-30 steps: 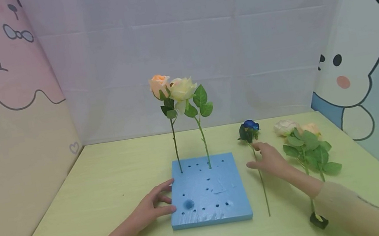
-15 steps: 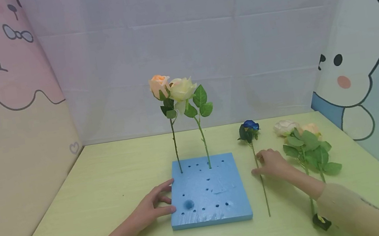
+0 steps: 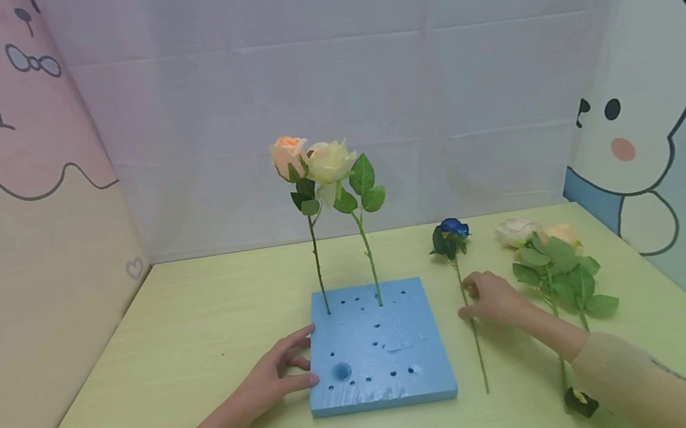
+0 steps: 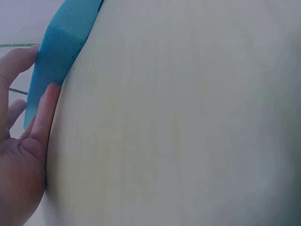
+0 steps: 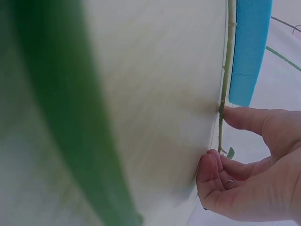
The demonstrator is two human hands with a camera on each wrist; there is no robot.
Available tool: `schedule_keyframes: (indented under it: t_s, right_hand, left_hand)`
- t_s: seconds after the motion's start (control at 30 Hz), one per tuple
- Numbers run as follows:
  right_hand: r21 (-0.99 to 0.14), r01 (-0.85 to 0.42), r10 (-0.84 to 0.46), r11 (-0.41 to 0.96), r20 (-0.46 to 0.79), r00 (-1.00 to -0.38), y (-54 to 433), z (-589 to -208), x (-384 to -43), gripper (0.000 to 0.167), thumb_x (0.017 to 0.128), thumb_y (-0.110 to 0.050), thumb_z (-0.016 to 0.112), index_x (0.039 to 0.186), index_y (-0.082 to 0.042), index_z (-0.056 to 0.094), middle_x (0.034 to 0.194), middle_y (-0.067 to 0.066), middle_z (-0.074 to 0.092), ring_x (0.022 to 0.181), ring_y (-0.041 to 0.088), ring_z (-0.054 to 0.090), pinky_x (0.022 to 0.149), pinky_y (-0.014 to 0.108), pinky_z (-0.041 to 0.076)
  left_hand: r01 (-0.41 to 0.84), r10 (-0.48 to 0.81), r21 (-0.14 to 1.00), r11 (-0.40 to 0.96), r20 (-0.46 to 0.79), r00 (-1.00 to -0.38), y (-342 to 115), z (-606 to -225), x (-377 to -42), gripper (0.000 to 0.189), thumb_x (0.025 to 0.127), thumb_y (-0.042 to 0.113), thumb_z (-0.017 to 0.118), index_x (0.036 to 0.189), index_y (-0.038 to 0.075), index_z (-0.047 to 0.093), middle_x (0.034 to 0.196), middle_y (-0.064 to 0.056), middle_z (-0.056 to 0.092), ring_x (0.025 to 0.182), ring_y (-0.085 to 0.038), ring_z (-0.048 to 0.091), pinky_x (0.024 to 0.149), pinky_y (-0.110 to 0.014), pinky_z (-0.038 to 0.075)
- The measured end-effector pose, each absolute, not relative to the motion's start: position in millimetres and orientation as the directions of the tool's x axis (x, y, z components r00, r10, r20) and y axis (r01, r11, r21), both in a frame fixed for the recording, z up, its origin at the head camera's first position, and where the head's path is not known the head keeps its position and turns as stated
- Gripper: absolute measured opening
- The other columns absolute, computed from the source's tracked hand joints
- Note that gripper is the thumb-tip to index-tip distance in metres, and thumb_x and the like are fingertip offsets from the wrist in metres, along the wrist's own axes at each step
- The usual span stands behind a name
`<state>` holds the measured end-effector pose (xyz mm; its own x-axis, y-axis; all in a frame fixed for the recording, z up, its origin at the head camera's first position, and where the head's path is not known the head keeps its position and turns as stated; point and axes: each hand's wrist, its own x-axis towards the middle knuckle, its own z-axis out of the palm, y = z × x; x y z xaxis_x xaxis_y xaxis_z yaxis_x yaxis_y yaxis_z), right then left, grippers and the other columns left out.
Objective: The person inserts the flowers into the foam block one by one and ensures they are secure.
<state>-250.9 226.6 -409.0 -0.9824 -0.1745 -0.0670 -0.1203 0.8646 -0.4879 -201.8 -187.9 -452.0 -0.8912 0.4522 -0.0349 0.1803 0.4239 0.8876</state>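
Observation:
In the head view a blue foam block (image 3: 405, 343) with several holes lies mid-table. My left hand (image 3: 271, 377) rests against its left side, thumb and fingers spread; the left wrist view shows fingertips touching the foam edge (image 4: 59, 44). Right of the block lies a blue rose (image 3: 453, 229), its head pointing away. My right hand (image 3: 497, 300) has thumb and curled fingers at the middle of its stem (image 5: 225, 80), holding it against the table. A peach rose (image 3: 289, 155) and a cream rose (image 3: 331, 163) stand upright in the block's back holes.
Farther right lie a white rose (image 3: 516, 232) and a peach rose (image 3: 562, 235), with green leaves (image 3: 563, 268). Their stems run under my right forearm. Fabric walls enclose the table (image 3: 215, 303) at the back and sides.
My right hand has drawn nearer along the blue rose's stem, and its fingers have closed in on it. The left hand and the foam block have stayed put.

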Motion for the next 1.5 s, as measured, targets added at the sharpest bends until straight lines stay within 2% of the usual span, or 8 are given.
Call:
schedule_keyframes:
  t_s: [0.23,0.47,0.7,1.0,1.23,1.5]
  right_hand:
    - [-0.515,-0.12,-0.174,0.849,-0.057,-0.983,224.3,-408.3,-252.3,0.054,0.08,-0.011,0.074,0.12,0.018,0.054,0.099,0.021,0.063,0.088,0.027,0.059,0.085,0.046,0.051]
    - [-0.516,-0.111,-0.163,0.85,-0.057,-0.985,221.7,-407.0,-254.3,0.049,0.078,-0.005,0.071,0.118,0.018,0.055,0.092,0.016,0.061,0.08,0.022,0.055,0.074,0.035,0.048]
    - [-0.545,-0.084,-0.147,0.834,-0.073,-0.986,222.6,-406.5,-256.8,0.054,0.074,-0.002,0.068,0.121,0.018,0.053,0.093,0.017,0.064,0.078,0.02,0.058,0.07,0.031,0.049]
    - [-0.649,-0.025,-0.133,0.76,-0.118,-0.984,221.9,-400.3,-253.6,0.058,0.074,0.005,0.065,0.127,0.02,0.048,0.088,0.019,0.067,0.057,0.01,0.061,0.058,0.027,0.054]
    - [-0.738,-0.004,-0.117,0.675,-0.102,-0.988,223.2,-401.3,-253.9,0.058,0.073,0.009,0.064,0.128,0.018,0.048,0.092,0.023,0.064,0.057,0.013,0.061,0.056,0.032,0.058]
    - [-0.768,-0.021,-0.125,0.64,-0.078,-0.989,223.9,-399.1,-253.7,0.051,0.083,0.006,0.062,0.132,0.014,0.048,0.099,0.024,0.063,0.064,0.016,0.065,0.058,0.034,0.059]
  left_hand:
    - [0.178,0.448,0.886,0.429,-0.037,-0.893,-187.1,-451.5,-201.6,0.08,0.087,0.029,0.076,0.155,0.023,0.033,0.15,-0.018,0.044,0.111,-0.021,0.06,0.089,-0.029,0.049]
    - [0.173,0.443,0.884,0.434,-0.042,-0.896,-186.2,-450.2,-201.0,0.08,0.087,0.029,0.076,0.154,0.022,0.033,0.15,-0.018,0.044,0.111,-0.021,0.06,0.091,-0.032,0.049]
    - [0.171,0.442,0.884,0.434,-0.043,-0.896,-185.8,-450.5,-201.0,0.08,0.087,0.028,0.076,0.155,0.022,0.033,0.15,-0.018,0.045,0.111,-0.021,0.06,0.092,-0.034,0.048]
    - [0.178,0.442,0.884,0.433,-0.036,-0.896,-185.9,-451.7,-201.4,0.08,0.087,0.028,0.076,0.155,0.023,0.033,0.149,-0.017,0.046,0.111,-0.021,0.06,0.093,-0.036,0.047]
    - [0.187,0.446,0.88,0.436,-0.031,-0.895,-185.8,-451.6,-201.9,0.08,0.087,0.028,0.075,0.155,0.022,0.033,0.15,-0.018,0.045,0.111,-0.021,0.06,0.094,-0.039,0.047]
    - [0.183,0.438,0.878,0.442,-0.033,-0.898,-184.8,-450.8,-201.1,0.08,0.087,0.028,0.075,0.155,0.022,0.033,0.149,-0.018,0.045,0.111,-0.021,0.06,0.095,-0.04,0.046]
